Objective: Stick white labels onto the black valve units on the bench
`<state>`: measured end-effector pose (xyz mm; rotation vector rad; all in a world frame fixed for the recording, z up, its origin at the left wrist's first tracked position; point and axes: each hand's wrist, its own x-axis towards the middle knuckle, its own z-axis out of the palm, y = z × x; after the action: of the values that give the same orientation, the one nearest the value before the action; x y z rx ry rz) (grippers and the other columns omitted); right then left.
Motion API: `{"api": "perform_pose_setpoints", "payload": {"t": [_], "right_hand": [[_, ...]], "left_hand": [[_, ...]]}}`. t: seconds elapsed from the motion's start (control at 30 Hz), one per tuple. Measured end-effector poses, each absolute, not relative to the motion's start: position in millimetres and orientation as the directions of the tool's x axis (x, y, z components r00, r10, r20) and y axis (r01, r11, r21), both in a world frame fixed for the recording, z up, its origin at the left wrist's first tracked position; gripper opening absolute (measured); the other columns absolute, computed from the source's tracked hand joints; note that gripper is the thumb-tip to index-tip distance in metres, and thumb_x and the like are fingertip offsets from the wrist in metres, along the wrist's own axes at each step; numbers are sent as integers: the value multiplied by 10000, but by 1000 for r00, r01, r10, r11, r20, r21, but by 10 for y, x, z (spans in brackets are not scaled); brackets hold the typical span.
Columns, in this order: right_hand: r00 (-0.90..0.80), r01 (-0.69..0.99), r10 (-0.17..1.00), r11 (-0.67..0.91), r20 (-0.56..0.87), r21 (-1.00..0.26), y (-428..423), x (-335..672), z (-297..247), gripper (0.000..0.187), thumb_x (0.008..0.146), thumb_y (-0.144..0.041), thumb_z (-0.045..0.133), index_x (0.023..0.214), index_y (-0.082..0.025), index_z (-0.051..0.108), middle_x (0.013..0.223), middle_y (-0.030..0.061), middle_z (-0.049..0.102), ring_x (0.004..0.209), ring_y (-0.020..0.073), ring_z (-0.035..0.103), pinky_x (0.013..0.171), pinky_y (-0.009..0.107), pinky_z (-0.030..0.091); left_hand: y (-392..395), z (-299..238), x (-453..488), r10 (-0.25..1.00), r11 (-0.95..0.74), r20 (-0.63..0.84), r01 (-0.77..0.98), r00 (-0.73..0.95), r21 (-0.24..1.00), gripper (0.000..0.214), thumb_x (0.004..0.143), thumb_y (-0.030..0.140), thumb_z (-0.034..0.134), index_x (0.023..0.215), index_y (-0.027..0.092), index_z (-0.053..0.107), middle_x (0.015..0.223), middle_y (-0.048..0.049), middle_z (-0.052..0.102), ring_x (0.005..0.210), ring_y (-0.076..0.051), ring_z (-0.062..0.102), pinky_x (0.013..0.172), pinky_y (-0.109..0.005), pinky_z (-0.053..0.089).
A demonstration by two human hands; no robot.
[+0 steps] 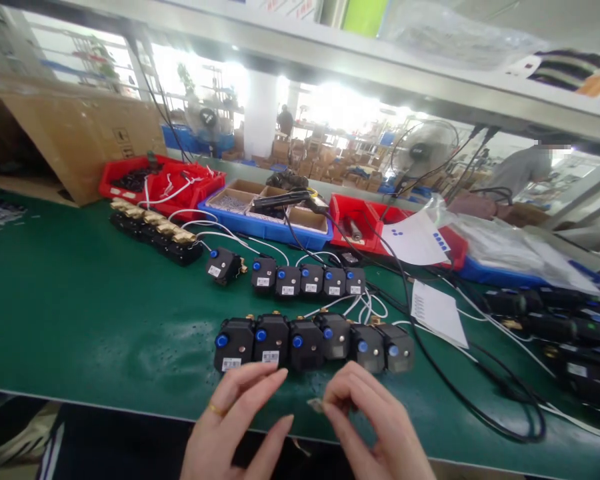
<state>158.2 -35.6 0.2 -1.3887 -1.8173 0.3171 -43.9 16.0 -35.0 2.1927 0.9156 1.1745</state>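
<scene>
Tabletop, flat and green, bears six black, blue-knobbed plastic boxes in the near row. Our left hand spreads empty; our right hand pinches tight. White rectangular labels mark the leftmost two, none clearly the rest; that pinch holds one small pale slip.

Bright windows glare beyond a white pillar and two fans.

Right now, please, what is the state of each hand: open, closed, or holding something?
Left hand: open, thumb and fingers apart, nothing visibly held.
Right hand: closed, pinching a small pale piece, perhaps a label.
</scene>
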Motion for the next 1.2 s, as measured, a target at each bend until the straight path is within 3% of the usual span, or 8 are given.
{"api": "perform_pose_setpoints", "payload": {"t": [0.07,0.13,0.2,0.27,0.43,0.67,0.9,1.2], "right_hand": [[-86,730,905,341,416,-592,-300,1693,109,194,943,-64,493,813,-205,519,813,10,557,756,141,538,654,216,437],[-142,774,914,342,380,-532,-209,1771,182,188,961,-75,499,822,-198,527,870,29,555,827,173,523,723,268,434],[-215,807,917,360,335,-469,-99,1800,219,194,964,-70,497,812,-185,531,885,42,553,846,194,503,762,315,425],[-283,832,913,386,293,-399,3,1793,228,195,958,-57,492,809,-174,537,884,51,557,846,208,491,774,348,418],[-387,857,900,431,199,-282,130,1766,229,173,940,-41,502,834,-163,568,933,66,588,885,230,498,821,394,418],[-448,859,880,472,155,-197,166,1768,257,178,898,-9,547,810,-161,579,910,49,606,861,214,503,841,376,407],[-448,866,883,467,140,-180,180,1752,240,171,881,-4,561,829,-164,595,950,53,621,887,216,499,837,361,385],[-399,863,886,450,238,-230,143,1751,152,163,896,-20,515,823,-146,588,924,79,598,858,226,488,824,379,390]], "left_hand": [[296,-316,-388,654,-753,621,449,433,481,469,902,244,661,1352,272,531,1294,-66,618,1166,-225,586,992,-345,468],[439,-271,-291,593,-795,617,497,517,347,609,858,239,717,1412,211,466,1360,-97,588,1252,-268,524,1070,-424,383],[561,-239,-178,563,-818,562,507,606,272,692,815,238,765,1424,173,444,1388,-106,584,1285,-294,502,1117,-479,307],[644,-227,-86,556,-824,527,513,643,242,642,805,242,774,1374,156,489,1350,-96,622,1277,-301,516,1148,-514,241],[707,-225,-13,567,-818,534,502,627,280,466,819,234,741,1246,161,572,1229,-62,696,1230,-276,561,1170,-510,200],[707,-205,-13,566,-820,544,488,619,298,445,801,224,743,1213,156,588,1194,-61,712,1195,-267,585,1162,-495,217],[699,-208,-14,575,-815,541,490,614,311,435,795,216,742,1201,170,595,1192,-52,714,1188,-265,591,1156,-497,232],[717,-218,-2,563,-823,561,477,608,309,433,789,210,744,1196,166,601,1176,-53,721,1172,-265,599,1149,-497,250]]}}
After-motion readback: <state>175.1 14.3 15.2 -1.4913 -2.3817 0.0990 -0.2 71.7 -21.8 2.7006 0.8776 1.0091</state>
